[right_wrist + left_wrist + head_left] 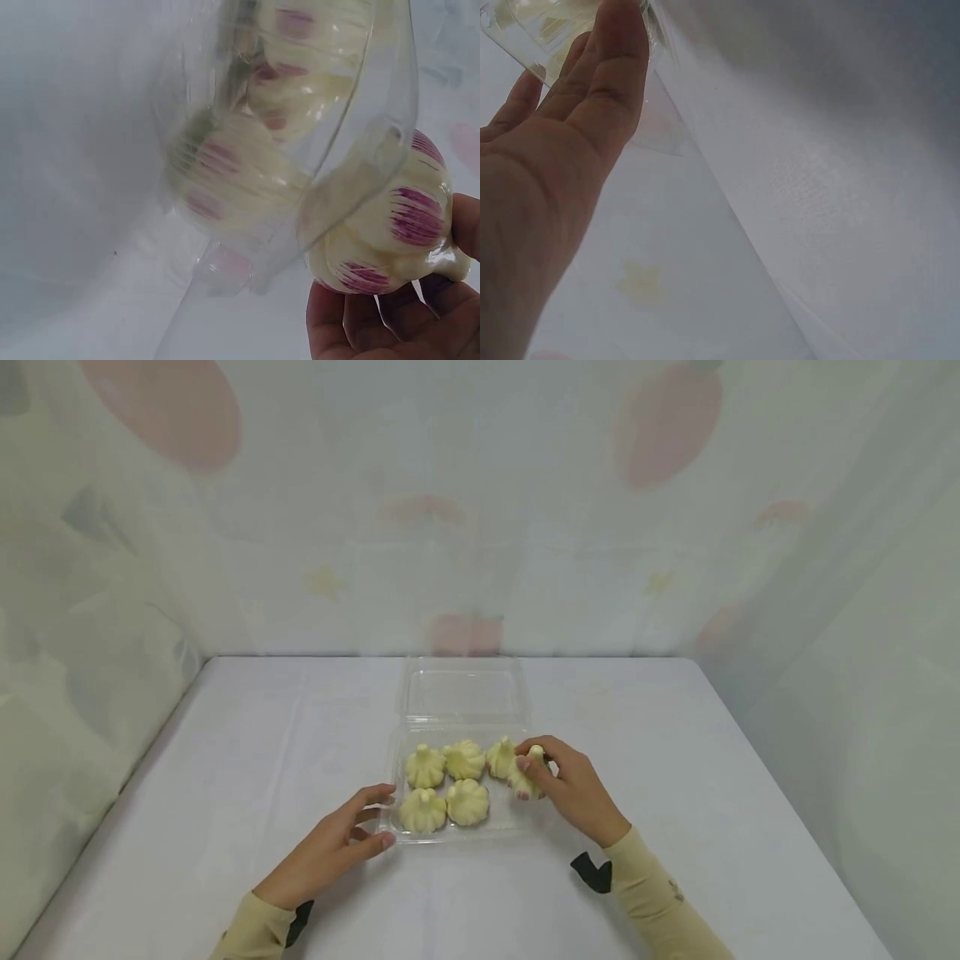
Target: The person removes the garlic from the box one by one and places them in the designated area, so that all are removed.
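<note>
A clear plastic clamshell box (pixel 504 827) lies on the table with its lid (pixel 467 693) folded back. Several pale garlic bulbs (pixel 468 802) with purple streaks sit inside it, stems up. At the box's right side, my right hand (pixel 573 789) grips one more garlic bulb (pixel 405 225) between thumb and fingers. This bulb hangs over the right edge of the tray, near the rear right bulb (pixel 500 757). My left hand (pixel 337 843) is at the left wall of the box, its fingers extended against the plastic; in the left wrist view, the fingertips are partly cut off.
A white cloth covers the table (pixel 285 743). Pale printed fabric (pixel 555 560) hangs behind the table and along both sides. A dark strap (pixel 592 872) shows at the right sleeve (pixel 652 893).
</note>
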Demonstrator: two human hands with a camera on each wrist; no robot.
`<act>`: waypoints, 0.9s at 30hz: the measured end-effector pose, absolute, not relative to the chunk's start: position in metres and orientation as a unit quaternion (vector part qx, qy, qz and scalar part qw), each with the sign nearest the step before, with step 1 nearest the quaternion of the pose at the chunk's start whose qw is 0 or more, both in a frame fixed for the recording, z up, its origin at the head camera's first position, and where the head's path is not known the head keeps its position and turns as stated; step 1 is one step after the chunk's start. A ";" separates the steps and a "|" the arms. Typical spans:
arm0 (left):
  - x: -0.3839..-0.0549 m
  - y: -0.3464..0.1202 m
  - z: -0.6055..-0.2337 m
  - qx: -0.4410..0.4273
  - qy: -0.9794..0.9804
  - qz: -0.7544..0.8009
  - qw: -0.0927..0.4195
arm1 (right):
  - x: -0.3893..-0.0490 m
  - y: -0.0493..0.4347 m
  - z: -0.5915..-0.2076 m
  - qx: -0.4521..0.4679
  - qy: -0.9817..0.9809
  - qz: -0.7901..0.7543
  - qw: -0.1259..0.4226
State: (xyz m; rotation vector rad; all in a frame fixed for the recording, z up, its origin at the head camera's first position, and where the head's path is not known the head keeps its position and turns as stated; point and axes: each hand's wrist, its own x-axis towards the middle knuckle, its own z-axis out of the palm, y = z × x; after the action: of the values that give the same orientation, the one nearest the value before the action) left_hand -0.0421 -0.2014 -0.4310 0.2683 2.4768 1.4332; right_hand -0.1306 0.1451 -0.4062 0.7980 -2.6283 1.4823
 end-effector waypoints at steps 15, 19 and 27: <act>-0.034 -0.206 -0.432 0.084 0.861 0.487 0.119 | -0.150 0.160 -0.389 0.211 -0.834 0.510 0.010; -0.033 -0.206 -0.432 0.081 0.860 0.488 0.121 | -0.156 0.173 -0.384 0.184 -0.840 0.510 0.017; -0.034 -0.204 -0.431 0.079 0.857 0.493 0.127 | -0.169 0.203 -0.396 0.116 -0.862 0.492 0.036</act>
State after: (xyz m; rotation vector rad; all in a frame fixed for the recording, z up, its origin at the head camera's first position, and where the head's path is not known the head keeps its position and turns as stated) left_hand -0.0344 -0.2038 -0.4310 0.2286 2.4945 1.4352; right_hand -0.1695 0.2028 -0.3955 0.3550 -2.6477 1.5115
